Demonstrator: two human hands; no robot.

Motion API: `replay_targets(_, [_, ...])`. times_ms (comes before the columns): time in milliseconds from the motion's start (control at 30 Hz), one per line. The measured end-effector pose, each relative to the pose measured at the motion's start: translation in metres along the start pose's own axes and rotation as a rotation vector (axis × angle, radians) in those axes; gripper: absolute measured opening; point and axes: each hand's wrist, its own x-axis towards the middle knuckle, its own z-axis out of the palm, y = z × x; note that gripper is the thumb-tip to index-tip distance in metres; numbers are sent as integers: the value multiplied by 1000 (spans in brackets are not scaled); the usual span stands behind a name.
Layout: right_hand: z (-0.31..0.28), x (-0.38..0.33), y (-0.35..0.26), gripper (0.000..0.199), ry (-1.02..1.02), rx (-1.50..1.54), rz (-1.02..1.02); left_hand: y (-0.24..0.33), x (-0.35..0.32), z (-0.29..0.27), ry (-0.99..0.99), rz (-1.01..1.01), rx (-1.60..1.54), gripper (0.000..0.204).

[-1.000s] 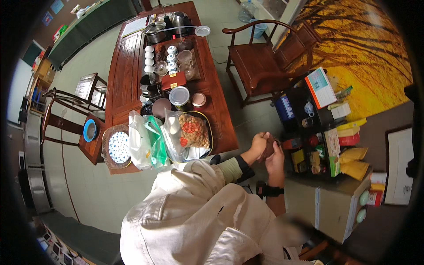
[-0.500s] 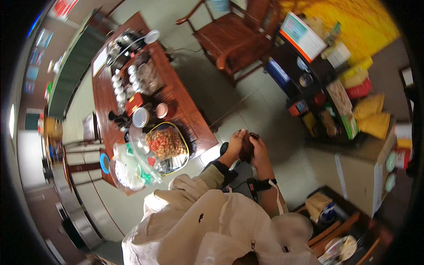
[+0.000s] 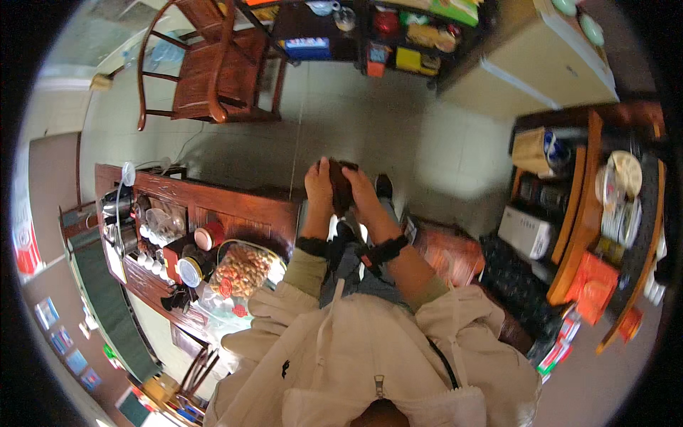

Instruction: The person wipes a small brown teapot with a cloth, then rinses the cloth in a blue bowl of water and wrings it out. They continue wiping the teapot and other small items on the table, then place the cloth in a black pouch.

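In front of my body I hold a dark brown cloth (image 3: 341, 186), folded or bunched into a narrow shape that hangs down a little. My left hand (image 3: 319, 188) is closed on its left side, thumb upward. From the other side my right hand (image 3: 362, 193) grips it, fingers partly hidden behind the cloth. Both wrists wear black bands. To the left of my hands stands the reddish wooden table (image 3: 245, 206), its edge close to my left forearm.
On the table are a container of nuts (image 3: 242, 270), a lidded jar (image 3: 190, 272), a red canister (image 3: 208, 235) and several white cups. A wooden armchair (image 3: 206, 78) stands at the far left. A cardboard box (image 3: 533, 67) and wooden shelves (image 3: 582, 206) are on the right.
My view has turned to the right, so the table appears lower left and the shelves show more. Both hands still hold the cloth, now seen straighter ahead of me.
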Motion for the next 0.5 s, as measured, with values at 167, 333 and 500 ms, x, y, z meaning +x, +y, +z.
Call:
replay_targets(167, [3, -36, 30, 50, 1, -177, 38, -11, -32, -17, -4, 73, -118, 40])
replay_targets(333, [8, -66, 0, 57, -191, -497, 142, 12, -73, -34, 11, 78, -184, 33])
replay_targets(500, [19, -69, -10, 65, -280, -724, 103, 20, -91, -47, 71, 287, -248, 27])
